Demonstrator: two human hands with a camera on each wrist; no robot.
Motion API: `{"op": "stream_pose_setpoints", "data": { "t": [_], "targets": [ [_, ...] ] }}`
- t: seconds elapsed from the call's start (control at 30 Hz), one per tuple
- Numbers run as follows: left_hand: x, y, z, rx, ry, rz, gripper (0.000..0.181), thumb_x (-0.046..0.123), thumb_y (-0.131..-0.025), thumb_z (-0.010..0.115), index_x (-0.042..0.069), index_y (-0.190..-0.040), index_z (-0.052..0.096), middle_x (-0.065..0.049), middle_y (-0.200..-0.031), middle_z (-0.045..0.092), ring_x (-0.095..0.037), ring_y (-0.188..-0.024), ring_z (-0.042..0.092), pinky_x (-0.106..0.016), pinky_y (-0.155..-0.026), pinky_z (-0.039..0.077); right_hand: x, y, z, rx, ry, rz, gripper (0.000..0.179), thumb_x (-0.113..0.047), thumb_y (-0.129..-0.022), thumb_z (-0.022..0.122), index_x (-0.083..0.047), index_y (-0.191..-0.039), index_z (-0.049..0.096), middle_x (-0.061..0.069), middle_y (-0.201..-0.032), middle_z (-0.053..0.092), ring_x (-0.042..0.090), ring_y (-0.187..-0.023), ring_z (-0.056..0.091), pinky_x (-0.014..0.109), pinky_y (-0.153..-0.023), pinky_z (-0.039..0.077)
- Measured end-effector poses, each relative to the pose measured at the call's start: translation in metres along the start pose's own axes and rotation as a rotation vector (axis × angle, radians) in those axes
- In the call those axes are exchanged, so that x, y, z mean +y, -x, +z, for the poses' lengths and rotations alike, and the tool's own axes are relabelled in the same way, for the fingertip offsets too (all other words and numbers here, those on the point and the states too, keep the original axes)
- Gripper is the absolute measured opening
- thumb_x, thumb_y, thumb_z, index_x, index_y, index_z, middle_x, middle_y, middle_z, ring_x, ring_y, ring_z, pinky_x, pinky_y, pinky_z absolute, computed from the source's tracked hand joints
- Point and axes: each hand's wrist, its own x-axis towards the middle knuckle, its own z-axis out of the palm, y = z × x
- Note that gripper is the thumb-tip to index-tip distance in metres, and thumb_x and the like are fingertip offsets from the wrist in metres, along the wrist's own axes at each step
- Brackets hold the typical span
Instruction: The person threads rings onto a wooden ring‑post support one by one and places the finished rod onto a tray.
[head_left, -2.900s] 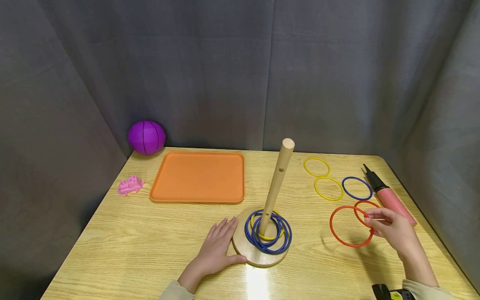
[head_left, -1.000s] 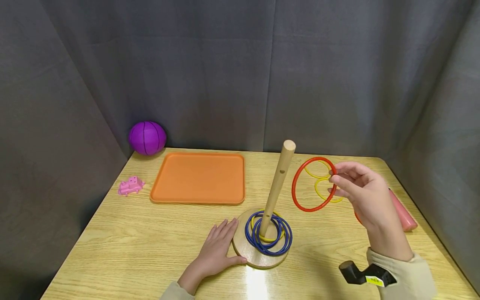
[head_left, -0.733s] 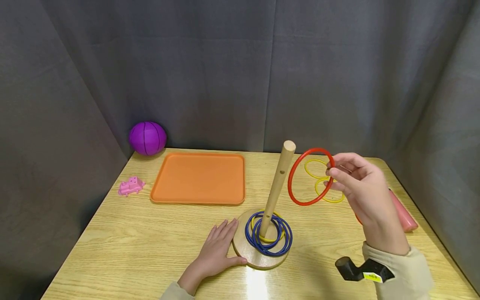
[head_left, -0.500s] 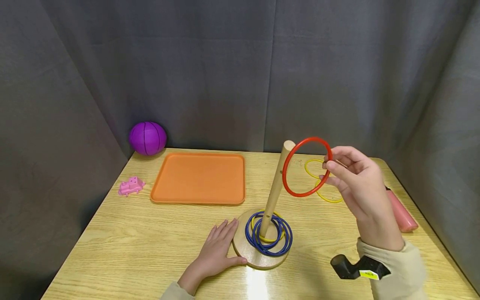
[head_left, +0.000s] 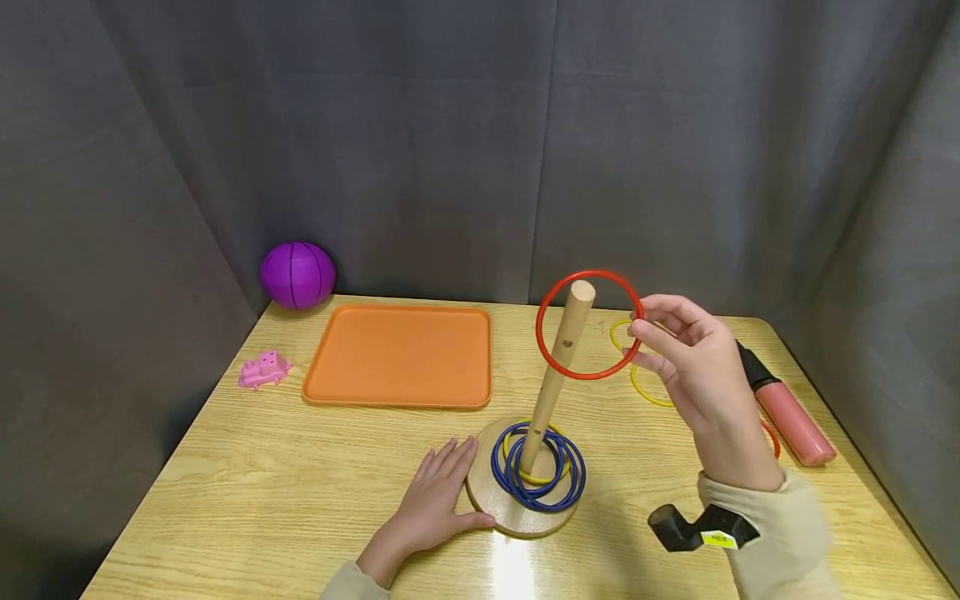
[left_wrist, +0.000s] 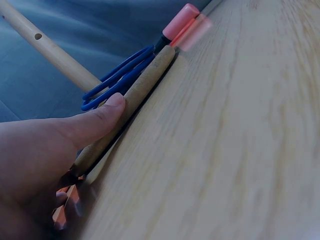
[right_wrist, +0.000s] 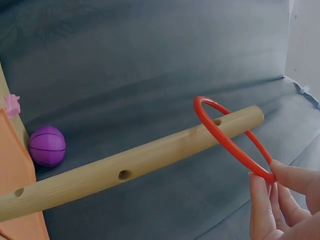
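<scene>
Thumb and fingers of my right hand (head_left: 701, 367) pinch the right side of a red ring (head_left: 537, 327). In the right wrist view that ring (right_wrist: 230, 145) circles the upper end of the wooden post (right_wrist: 165, 155), whose tip sticks out past it. The post stands on a round wooden base (head_left: 517, 518). Several blue rings (head_left: 580, 479) and a yellow ring (head_left: 534, 481) lie around its foot. My left hand (head_left: 431, 504) rests at the base's left edge with fingers stretched out; in the left wrist view the thumb (left_wrist: 100, 117) touches the base's rim.
Behind the base lies an orange tray (head_left: 397, 357). A purple ball (head_left: 297, 276) and a pink toy (head_left: 265, 369) are at the left. Beyond my right hand lie yellow rings (head_left: 651, 398), another red ring (head_left: 772, 437) and a pink-and-black hand pump (head_left: 795, 421).
My right hand has lifted the red ring off the table at the right and carried it up and left, over the post's top. My left hand has stayed on the base.
</scene>
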Motion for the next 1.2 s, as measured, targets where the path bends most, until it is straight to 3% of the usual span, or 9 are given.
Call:
{"op": "stream_pose_setpoints", "data": {
  "t": [0.47,0.63,1.2],
  "targets": [
    [-0.002,-0.001,0.002,0.015,-0.017,0.005,0.106,0.063,-0.077,0.067,0.008,-0.155,0.021,-0.009,-0.161,0.025,-0.033,-0.150,0.017,-0.057,-0.121,0.013,0.040,0.006,-0.019,0.083,0.091,0.186,0.020,-0.001,-0.092,0.062,-0.020,-0.093,0.070,-0.008,-0.087,0.065,0.004,-0.081,0.062,0.021,-0.066,0.058],
    [-0.003,-0.001,0.003,0.035,-0.028,0.021,0.105,0.062,-0.077,0.068,0.007,-0.154,0.024,-0.010,-0.160,0.028,-0.035,-0.149,0.021,-0.057,-0.121,0.015,0.057,0.009,-0.024,0.083,0.134,0.250,0.022,-0.002,-0.092,0.062,-0.022,-0.092,0.069,-0.009,-0.087,0.063,0.004,-0.082,0.062,0.021,-0.066,0.057],
    [0.000,-0.001,-0.001,0.012,0.001,0.013,0.105,0.062,-0.078,0.067,0.007,-0.155,0.021,-0.010,-0.161,0.025,-0.035,-0.150,0.017,-0.057,-0.121,0.013,0.112,0.020,-0.041,0.079,0.256,0.422,0.020,-0.006,-0.092,0.064,-0.026,-0.091,0.067,-0.010,-0.088,0.060,0.003,-0.084,0.061,0.024,-0.072,0.058]
  ]
}}
